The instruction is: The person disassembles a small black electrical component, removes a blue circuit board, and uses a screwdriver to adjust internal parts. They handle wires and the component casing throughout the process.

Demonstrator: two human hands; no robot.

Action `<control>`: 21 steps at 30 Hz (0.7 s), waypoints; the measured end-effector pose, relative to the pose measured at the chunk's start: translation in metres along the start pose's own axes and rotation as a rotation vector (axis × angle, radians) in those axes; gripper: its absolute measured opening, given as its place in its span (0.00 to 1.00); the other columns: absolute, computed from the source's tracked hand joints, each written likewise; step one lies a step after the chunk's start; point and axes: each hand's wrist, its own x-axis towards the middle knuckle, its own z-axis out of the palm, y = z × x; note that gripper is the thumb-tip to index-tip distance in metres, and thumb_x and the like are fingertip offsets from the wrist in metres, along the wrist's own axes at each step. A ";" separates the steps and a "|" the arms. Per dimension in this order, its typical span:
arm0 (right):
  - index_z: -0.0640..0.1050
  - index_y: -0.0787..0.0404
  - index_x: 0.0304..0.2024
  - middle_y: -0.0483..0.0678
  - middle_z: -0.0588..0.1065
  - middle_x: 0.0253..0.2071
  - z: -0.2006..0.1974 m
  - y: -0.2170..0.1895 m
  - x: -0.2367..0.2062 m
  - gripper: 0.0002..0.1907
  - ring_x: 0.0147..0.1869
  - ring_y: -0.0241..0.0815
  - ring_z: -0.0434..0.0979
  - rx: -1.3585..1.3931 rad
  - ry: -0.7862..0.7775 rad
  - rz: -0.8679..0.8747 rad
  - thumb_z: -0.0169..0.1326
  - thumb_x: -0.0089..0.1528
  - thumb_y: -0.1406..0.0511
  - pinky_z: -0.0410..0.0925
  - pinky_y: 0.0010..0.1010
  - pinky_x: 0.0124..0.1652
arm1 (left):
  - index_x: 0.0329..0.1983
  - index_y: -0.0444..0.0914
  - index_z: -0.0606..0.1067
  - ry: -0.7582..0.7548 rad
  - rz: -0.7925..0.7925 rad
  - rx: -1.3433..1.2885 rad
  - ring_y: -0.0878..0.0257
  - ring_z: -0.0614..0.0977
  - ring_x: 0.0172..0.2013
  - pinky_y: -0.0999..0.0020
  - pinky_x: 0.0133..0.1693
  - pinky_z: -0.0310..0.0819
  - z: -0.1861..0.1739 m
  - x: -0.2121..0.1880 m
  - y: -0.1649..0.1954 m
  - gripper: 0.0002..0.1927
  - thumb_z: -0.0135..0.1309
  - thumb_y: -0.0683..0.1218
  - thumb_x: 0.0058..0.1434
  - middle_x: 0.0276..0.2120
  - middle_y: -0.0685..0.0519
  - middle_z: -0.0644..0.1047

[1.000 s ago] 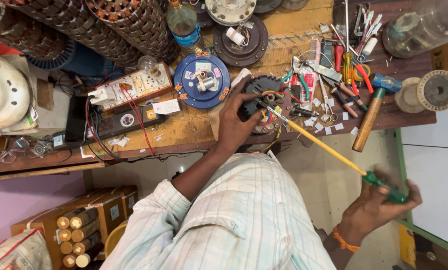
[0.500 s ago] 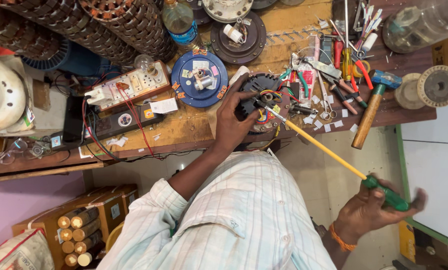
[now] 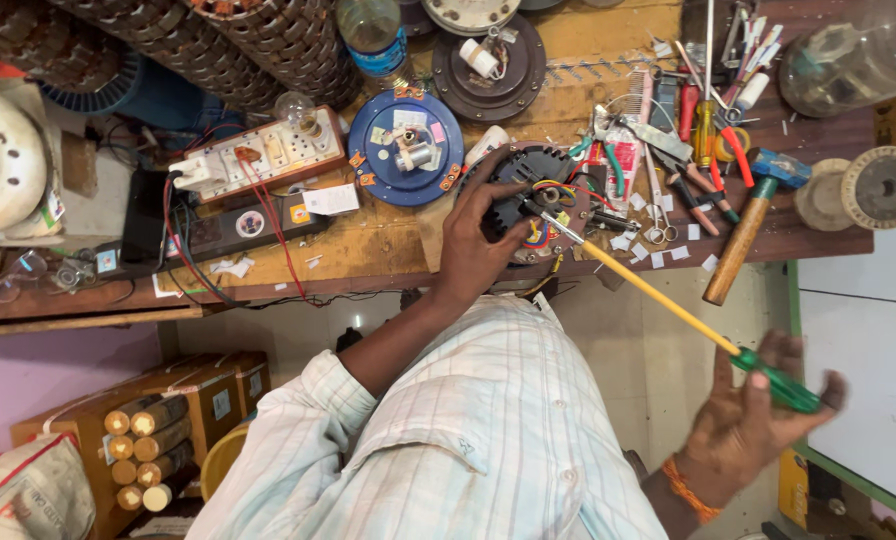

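My left hand rests on a black round motor stator with coloured wires, at the front edge of the wooden workbench. My right hand, palm up and wearing an orange wrist thread, holds the green handle of a long screwdriver with a yellow shaft. The screwdriver's metal tip reaches the middle of the stator, next to the wires. A blue round motor cover lies just left of the stator.
A hammer lies right of the stator, with pliers and screwdrivers scattered behind it. A switch board with red wires, a plastic bottle, wire spools and stacked stators crowd the bench. Boxes with tubes stand below.
My right hand with the screwdriver handle has shifted slightly and opened its palm more. The left hand stays on the stator, and the tip remains at its centre.
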 end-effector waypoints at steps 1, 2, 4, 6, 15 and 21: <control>0.57 0.50 0.67 0.51 0.74 0.56 0.003 -0.004 -0.001 0.40 0.61 0.47 0.79 0.003 -0.012 0.004 0.69 0.64 0.72 0.78 0.42 0.61 | 0.53 0.36 0.75 0.006 -0.002 0.008 0.47 0.70 0.71 0.57 0.69 0.67 0.000 0.000 0.000 0.23 0.68 0.38 0.55 0.71 0.41 0.67; 0.57 0.52 0.67 0.51 0.73 0.56 0.007 -0.006 -0.001 0.39 0.60 0.47 0.79 0.001 -0.029 -0.010 0.69 0.65 0.71 0.78 0.42 0.60 | 0.53 0.36 0.75 0.013 -0.004 0.016 0.47 0.70 0.71 0.57 0.69 0.67 0.001 0.001 0.001 0.23 0.68 0.37 0.55 0.71 0.41 0.67; 0.57 0.54 0.67 0.52 0.72 0.54 0.014 -0.007 -0.004 0.37 0.58 0.48 0.79 -0.018 -0.060 -0.071 0.68 0.66 0.71 0.77 0.41 0.59 | 0.53 0.36 0.75 0.010 -0.001 0.035 0.47 0.70 0.71 0.57 0.68 0.68 0.001 0.002 0.002 0.23 0.68 0.37 0.55 0.71 0.41 0.67; 0.58 0.56 0.67 0.52 0.72 0.52 0.019 -0.006 -0.005 0.36 0.56 0.49 0.79 -0.025 0.016 -0.065 0.67 0.67 0.71 0.77 0.41 0.57 | 0.53 0.36 0.75 -0.003 0.004 0.057 0.47 0.71 0.70 0.57 0.68 0.68 0.001 0.002 0.002 0.23 0.68 0.38 0.55 0.71 0.41 0.67; 0.51 0.51 0.76 0.50 0.71 0.45 0.018 0.005 0.000 0.44 0.51 0.46 0.77 -0.038 -0.040 -0.167 0.68 0.72 0.70 0.74 0.38 0.57 | 0.53 0.36 0.76 -0.003 0.001 0.041 0.47 0.70 0.71 0.57 0.68 0.68 0.000 0.002 0.004 0.23 0.68 0.38 0.55 0.71 0.41 0.66; 0.41 0.42 0.79 0.45 0.73 0.60 0.015 -0.002 -0.005 0.56 0.61 0.43 0.78 -0.001 -0.039 -0.069 0.69 0.67 0.71 0.74 0.31 0.61 | 0.53 0.36 0.75 -0.001 0.007 0.032 0.47 0.70 0.71 0.58 0.68 0.68 -0.002 0.002 0.002 0.22 0.68 0.38 0.55 0.71 0.41 0.67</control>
